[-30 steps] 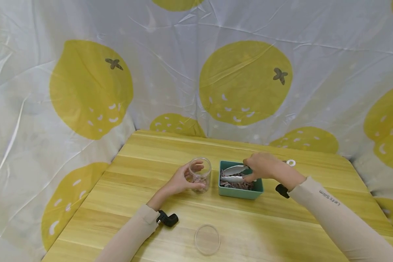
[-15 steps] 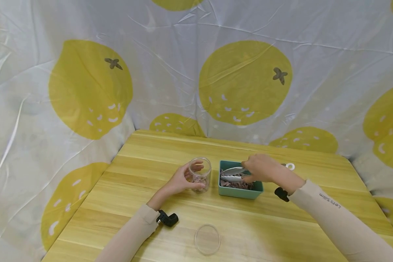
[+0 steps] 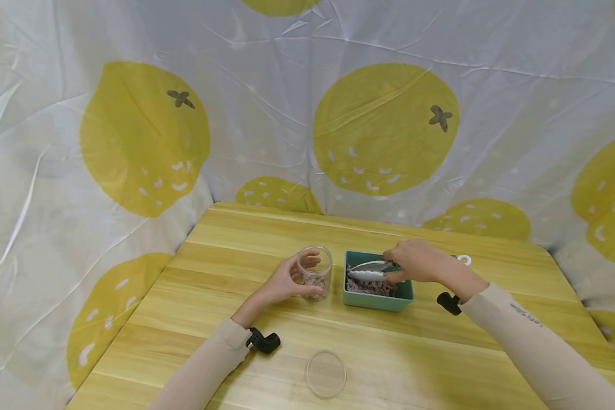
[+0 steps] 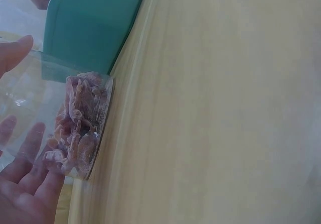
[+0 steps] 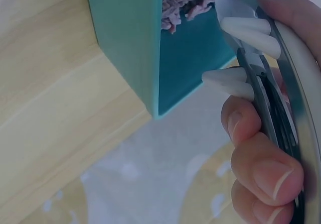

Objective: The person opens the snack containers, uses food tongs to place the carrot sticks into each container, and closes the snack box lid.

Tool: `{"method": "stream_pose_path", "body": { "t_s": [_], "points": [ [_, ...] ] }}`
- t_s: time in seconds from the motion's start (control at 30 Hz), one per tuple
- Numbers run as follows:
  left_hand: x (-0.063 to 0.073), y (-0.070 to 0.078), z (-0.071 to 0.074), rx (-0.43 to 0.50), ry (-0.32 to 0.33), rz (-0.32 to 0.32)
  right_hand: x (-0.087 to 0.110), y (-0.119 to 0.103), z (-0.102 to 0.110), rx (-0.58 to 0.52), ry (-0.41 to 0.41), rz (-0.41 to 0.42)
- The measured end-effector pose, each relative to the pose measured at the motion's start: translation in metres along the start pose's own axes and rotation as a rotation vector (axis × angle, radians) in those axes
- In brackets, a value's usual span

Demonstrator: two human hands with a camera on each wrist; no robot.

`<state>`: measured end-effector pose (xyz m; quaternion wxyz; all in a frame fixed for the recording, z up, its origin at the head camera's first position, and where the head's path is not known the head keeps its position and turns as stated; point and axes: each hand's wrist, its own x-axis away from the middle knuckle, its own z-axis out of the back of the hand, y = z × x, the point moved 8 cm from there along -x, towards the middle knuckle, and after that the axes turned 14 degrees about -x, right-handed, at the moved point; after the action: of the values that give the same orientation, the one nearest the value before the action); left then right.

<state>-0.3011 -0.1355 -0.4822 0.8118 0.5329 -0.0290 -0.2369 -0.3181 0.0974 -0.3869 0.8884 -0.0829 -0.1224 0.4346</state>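
Note:
My left hand (image 3: 282,285) grips a clear jar (image 3: 322,276) standing upright on the table, its mouth uncovered. Pinkish, dried-looking shreds (image 4: 77,126) lie in the bottom of that jar. To its right is a teal rectangular box (image 3: 376,302) with more crinkled purplish shreds (image 5: 183,3) inside. Over the box, my right hand (image 3: 417,262) holds a pair of tongs (image 3: 367,275) with white tips, and these tips are down among the shreds. Whether they pinch any is hidden.
A thin clear round disc (image 3: 326,374), perhaps the jar's lid, lies near the table's front. The wood-grain table (image 3: 266,233) meets a lemon-print curtain (image 3: 266,114) at the back and left. Black cameras sit on both wrists.
The tongs' arms have come closer together, and the right hand has shifted slightly right with them. The left hand and the jar stay put.

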Motion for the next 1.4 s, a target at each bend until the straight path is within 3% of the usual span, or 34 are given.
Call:
{"method": "stream_pose_path", "body": {
  "t_s": [0.27, 0.77, 1.1, 1.4],
  "points": [
    [0.0, 0.001, -0.001, 0.009, -0.007, -0.003, 0.011, 0.005, 0.009, -0.095, 0.031, 0.031],
    [0.0, -0.002, -0.002, 0.014, -0.009, 0.009, 0.03, 0.011, 0.024, -0.196, 0.042, -0.012],
    [0.0, -0.002, -0.001, 0.017, -0.004, 0.015, 0.039, 0.014, 0.033, -0.196, 0.102, -0.005],
    [0.001, -0.002, -0.001, 0.007, -0.007, 0.018, 0.041, 0.012, 0.033, -0.183, 0.094, -0.003]
  ]
}}
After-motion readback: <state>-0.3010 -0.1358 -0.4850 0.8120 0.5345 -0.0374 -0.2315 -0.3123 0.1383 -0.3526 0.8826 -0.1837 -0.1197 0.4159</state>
